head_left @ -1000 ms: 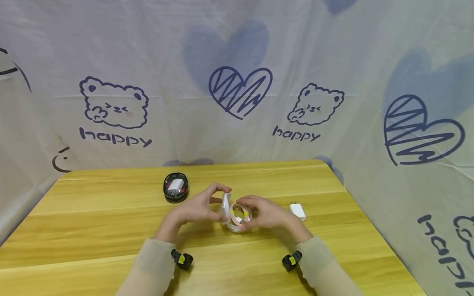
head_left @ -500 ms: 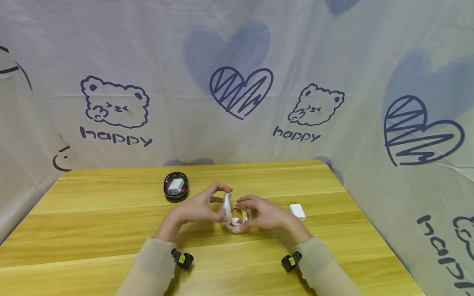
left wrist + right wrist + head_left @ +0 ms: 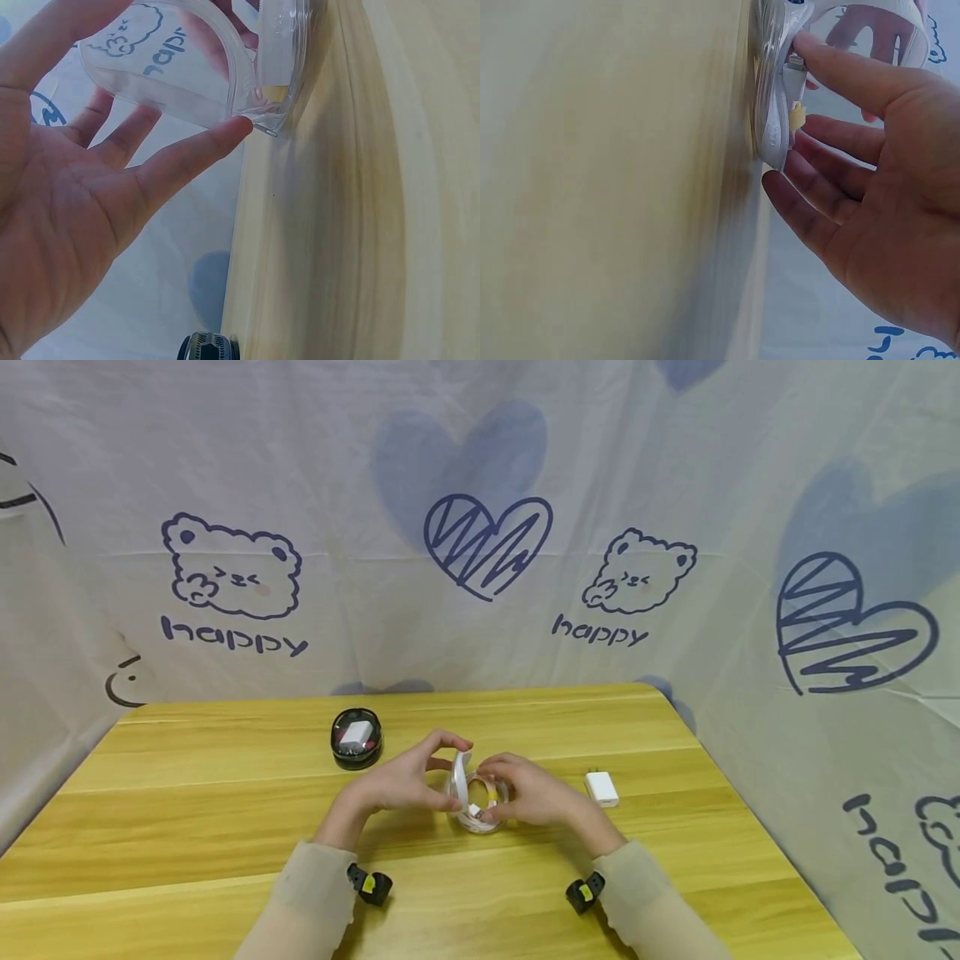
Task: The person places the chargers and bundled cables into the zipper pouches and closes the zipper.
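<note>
A clear round zip case (image 3: 480, 828) stands unfolded mid-table, its lid (image 3: 459, 787) raised on the left. My left hand (image 3: 397, 781) holds that lid between thumb and fingers; the left wrist view shows the transparent lid (image 3: 176, 86) spanning the spread fingers. Inside the base lies a coiled pale pink charging cable (image 3: 483, 780) with yellow ties and a white USB plug (image 3: 475, 811). My right hand (image 3: 536, 792) grips the coil, fingers at its far side and thumb at its near side. In the right wrist view the thumb touches the coil by a metal-tipped connector (image 3: 796, 64).
A white charger plug (image 3: 602, 788) lies on the wooden table (image 3: 225, 810) to the right of my right hand. At the back left sits a black round case (image 3: 357, 760) with a white charger (image 3: 356, 737) showing through its clear top. Printed cloth hangs behind.
The cable coil has sunk lower into the case base under my right hand, which has shifted slightly. My left hand still holds the lid up.
</note>
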{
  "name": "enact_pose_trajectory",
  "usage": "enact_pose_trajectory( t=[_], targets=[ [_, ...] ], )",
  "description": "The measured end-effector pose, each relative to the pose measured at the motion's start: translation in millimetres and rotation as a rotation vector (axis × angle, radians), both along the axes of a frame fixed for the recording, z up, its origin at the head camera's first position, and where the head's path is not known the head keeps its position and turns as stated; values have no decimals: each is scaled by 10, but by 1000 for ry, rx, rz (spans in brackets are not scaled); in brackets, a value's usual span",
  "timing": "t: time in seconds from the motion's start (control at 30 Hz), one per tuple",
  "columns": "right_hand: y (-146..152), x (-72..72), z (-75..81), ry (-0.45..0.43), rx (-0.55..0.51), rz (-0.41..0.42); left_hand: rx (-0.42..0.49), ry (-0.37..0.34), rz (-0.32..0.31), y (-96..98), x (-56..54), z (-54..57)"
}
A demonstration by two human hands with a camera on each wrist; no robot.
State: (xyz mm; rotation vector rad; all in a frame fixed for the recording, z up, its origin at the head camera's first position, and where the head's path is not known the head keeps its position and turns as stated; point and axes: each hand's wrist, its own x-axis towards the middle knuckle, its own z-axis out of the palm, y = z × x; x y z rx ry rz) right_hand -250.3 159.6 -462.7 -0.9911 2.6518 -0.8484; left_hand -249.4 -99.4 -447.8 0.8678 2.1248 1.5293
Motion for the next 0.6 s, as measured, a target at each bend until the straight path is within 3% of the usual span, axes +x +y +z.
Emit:
enact_pose_trajectory(
  t=[0.17, 0.47, 0.6],
  targets=[
    [17, -17, -5, -11, -12, 13, -4, -7, 4, 3, 7, 8],
    [170, -54, 9, -136, -110, 73, -12, -18, 19, 17, 14, 9],
    [169, -67, -12, -93, -113, 63, -19, -17, 23, 22, 12, 8]
  ],
)
